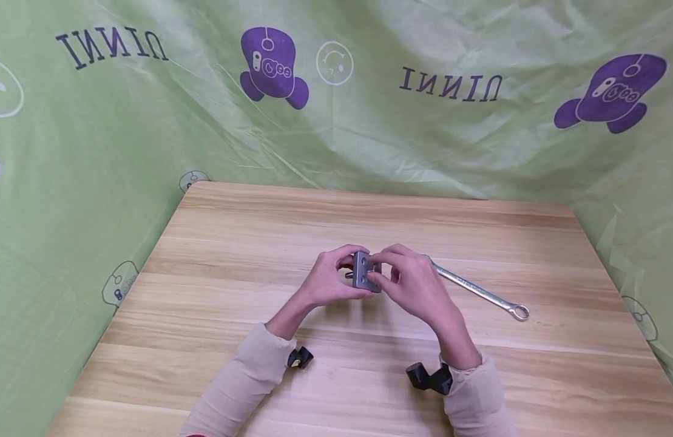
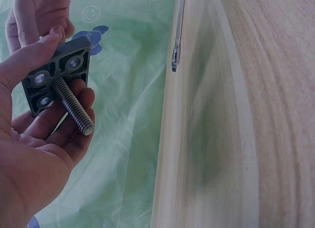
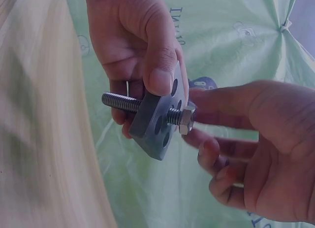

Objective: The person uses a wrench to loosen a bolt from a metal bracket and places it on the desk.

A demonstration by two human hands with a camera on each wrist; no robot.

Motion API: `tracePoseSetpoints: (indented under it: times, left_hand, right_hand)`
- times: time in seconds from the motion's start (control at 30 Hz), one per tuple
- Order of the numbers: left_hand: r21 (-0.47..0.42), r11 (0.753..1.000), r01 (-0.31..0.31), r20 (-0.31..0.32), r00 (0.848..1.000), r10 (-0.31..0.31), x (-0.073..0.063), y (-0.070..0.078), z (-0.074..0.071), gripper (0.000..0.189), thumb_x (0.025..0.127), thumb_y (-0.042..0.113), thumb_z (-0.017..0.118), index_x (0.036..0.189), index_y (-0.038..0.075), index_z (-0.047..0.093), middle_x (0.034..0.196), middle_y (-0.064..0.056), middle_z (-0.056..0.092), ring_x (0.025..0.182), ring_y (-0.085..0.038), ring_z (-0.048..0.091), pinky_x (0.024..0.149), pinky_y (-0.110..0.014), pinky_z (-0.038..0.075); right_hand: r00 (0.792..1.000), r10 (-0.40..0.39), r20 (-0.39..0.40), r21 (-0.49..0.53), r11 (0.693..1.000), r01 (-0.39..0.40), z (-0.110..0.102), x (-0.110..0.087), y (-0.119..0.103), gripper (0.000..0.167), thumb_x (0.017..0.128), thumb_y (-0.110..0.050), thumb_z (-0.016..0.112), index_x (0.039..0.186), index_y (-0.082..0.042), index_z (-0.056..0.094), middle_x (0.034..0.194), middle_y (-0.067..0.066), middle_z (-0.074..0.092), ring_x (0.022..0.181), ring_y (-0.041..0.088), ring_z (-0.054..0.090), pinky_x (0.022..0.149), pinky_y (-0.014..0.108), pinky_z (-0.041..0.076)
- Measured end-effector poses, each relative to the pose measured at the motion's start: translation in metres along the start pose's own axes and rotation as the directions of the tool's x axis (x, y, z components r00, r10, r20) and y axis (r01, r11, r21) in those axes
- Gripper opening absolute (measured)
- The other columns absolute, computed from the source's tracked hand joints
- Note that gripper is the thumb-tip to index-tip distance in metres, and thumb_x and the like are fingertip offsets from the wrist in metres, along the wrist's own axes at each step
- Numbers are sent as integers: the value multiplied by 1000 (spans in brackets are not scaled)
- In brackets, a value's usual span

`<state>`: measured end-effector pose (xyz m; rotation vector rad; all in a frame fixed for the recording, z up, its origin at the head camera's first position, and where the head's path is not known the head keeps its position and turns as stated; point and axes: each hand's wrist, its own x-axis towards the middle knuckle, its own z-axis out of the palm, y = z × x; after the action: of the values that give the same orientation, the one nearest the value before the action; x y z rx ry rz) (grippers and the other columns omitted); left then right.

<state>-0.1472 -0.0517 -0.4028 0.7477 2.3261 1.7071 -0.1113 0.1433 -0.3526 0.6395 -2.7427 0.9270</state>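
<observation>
My left hand (image 1: 326, 282) grips a square grey plate (image 3: 146, 118) by its edges, above the table and tilted. The plate has several round holes, and its ribbed back (image 2: 39, 92) shows in the left wrist view. A threaded hex bolt (image 2: 74, 107) passes through the middle, its long shank sticking out of the ribbed side. On the smooth side the bolt's hex head (image 3: 186, 120) stands off the plate, with some thread showing between. My right hand (image 1: 418, 284) pinches the hex head with thumb and fingertips, the other fingers loosely bent.
A combination wrench (image 1: 478, 291) lies on the wooden table (image 1: 249, 224), right of my right hand, its ring end toward me. Green printed cloth (image 1: 205, 121) hangs behind and along both sides. Black wrist cameras (image 1: 430, 377) sit at both sleeve cuffs.
</observation>
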Motion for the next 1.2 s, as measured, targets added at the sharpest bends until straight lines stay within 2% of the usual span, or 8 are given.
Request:
tracePoseSetpoints:
  times: [0.17, 0.3, 0.4, 0.7, 1.03, 1.2]
  left_hand:
    - [-5, 1000, 4, -2, 1000, -4, 0, 0, 0, 71, 63, 3, 92, 127, 0, 61, 111, -16, 75, 104, -27, 74, 103, -37, 51]
    - [-2, 1000, 2, -1, 1000, -2, 1, 0, 1, 71, 62, 2, 92, 126, 0, 61, 111, -16, 76, 103, -27, 74, 103, -37, 50]
    - [-1, 1000, 1, 1, 1000, -1, 1, -1, 1, 71, 62, 3, 92, 126, 0, 61, 111, -16, 76, 103, -27, 74, 103, -37, 51]
    - [-9, 1000, -5, 0, 1000, 5, 1, -2, 1, 70, 63, 5, 92, 126, 0, 62, 112, -16, 76, 102, -25, 74, 98, -30, 52]
    - [3, 1000, -10, 0, 1000, 10, 0, -1, 1, 69, 63, 6, 92, 126, 3, 62, 111, -15, 75, 100, -24, 74, 96, -28, 53]
    - [3, 1000, -14, 0, 1000, 14, 0, -2, 1, 71, 63, 6, 92, 126, -1, 61, 110, -16, 75, 99, -24, 74, 94, -27, 53]
  right_hand:
    - [990, 136, 40, -18, 991, -135, 0, 2, 0, 21, 85, -27, 79, 100, -12, 78, 86, 1, 74, 61, 6, 52, 55, 20, 42]
    - [985, 163, 55, -26, 987, -162, 1, 2, 0, 20, 86, -27, 79, 98, -12, 79, 78, -1, 73, 62, 6, 54, 56, 20, 43]
    - [989, 141, 44, -24, 990, -140, 2, 2, 1, 19, 85, -24, 79, 99, -11, 80, 77, -1, 73, 60, 6, 53, 55, 19, 42]
    - [999, 34, 15, -12, 999, -33, 1, 0, 1, 21, 79, -7, 82, 100, -12, 80, 88, 4, 75, 60, 5, 50, 53, 18, 40]
    - [996, -86, -27, -14, 996, 86, 3, 0, 1, 26, 76, 8, 74, 94, -10, 79, 94, 6, 74, 64, 9, 56, 55, 18, 45]
    - [994, -108, -28, -20, 994, 107, 3, -1, 2, 26, 76, 8, 74, 94, -11, 79, 96, 6, 73, 66, 10, 58, 56, 19, 46]
